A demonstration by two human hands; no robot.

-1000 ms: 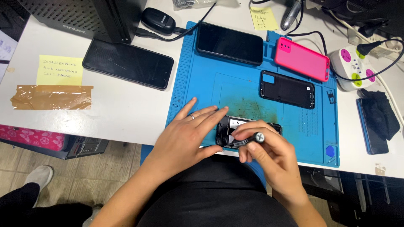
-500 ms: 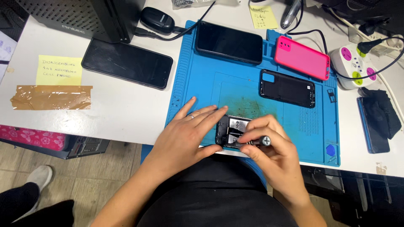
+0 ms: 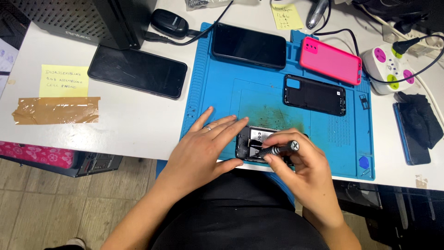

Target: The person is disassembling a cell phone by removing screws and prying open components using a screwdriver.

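I am looking down at the bench, and at its left edge a strip of brown tape (image 3: 56, 110) is lying below a yellow note (image 3: 64, 80). Next to them a dark phone (image 3: 137, 71) is resting face up on the white table (image 3: 134, 125). My left hand (image 3: 203, 148) is lying flat at the near edge of the blue mat (image 3: 217, 92), fingers spread wide, their tips pressing the left end of the opened phone (image 3: 255, 142). That phone is sitting at the mat's front edge, just before my body. My right hand (image 3: 303, 169) is pinching a screwdriver (image 3: 277, 150) between thumb and fingers, its tip over the phone's insides. Farther right, a black back cover (image 3: 315, 95) and a pink case (image 3: 330, 60) are lying on the mat, and a white power strip (image 3: 393, 69) is sitting beyond it.
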